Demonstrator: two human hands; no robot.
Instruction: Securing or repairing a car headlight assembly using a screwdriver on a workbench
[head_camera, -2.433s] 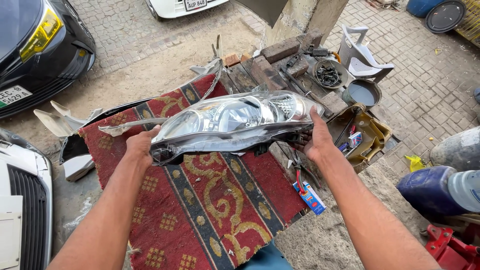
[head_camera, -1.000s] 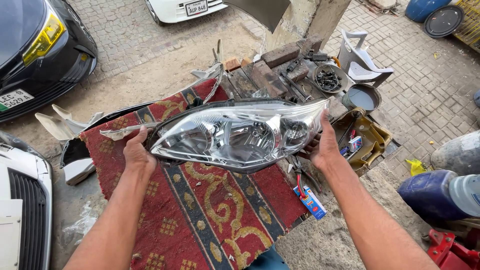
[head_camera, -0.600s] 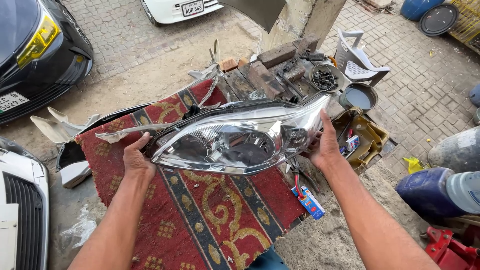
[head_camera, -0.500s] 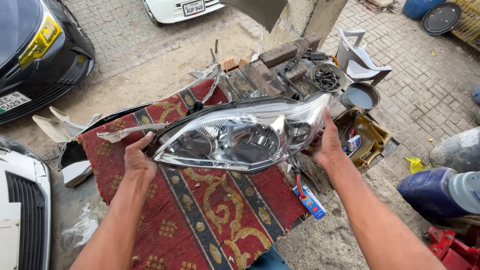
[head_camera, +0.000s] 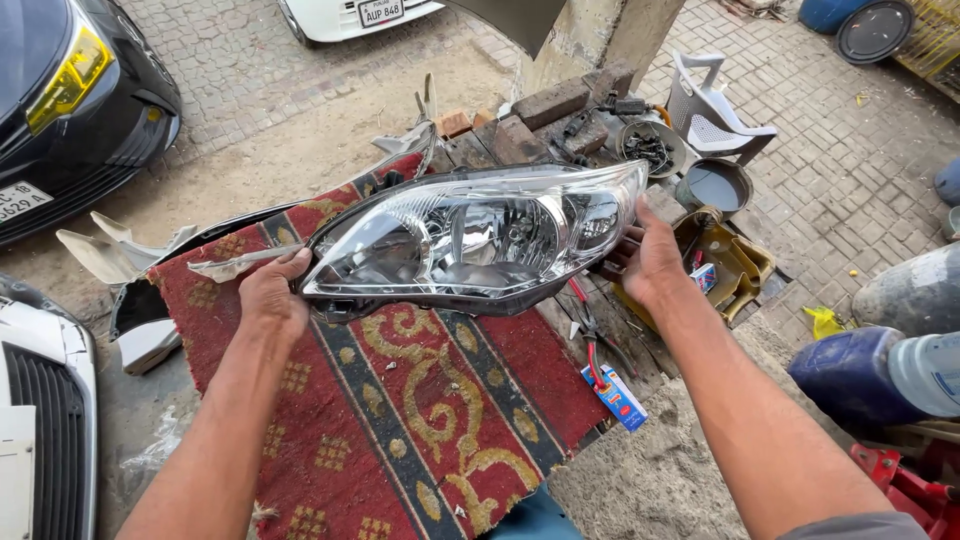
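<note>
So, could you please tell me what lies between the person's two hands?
In the head view, a clear-lensed car headlight spans the whole stretch: the left hand holds its pointed end, the right hand its wider end, above a red patterned rug.

One headlight (head_camera: 475, 240) is held up by two hands, the left hand (head_camera: 272, 298) and the right hand (head_camera: 652, 262), above one red patterned rug (head_camera: 400, 400), with three cars around: a black car (head_camera: 80, 100), one white car (head_camera: 350, 12) and another white car (head_camera: 35, 420), plus one plastic chair (head_camera: 712, 110).
</note>
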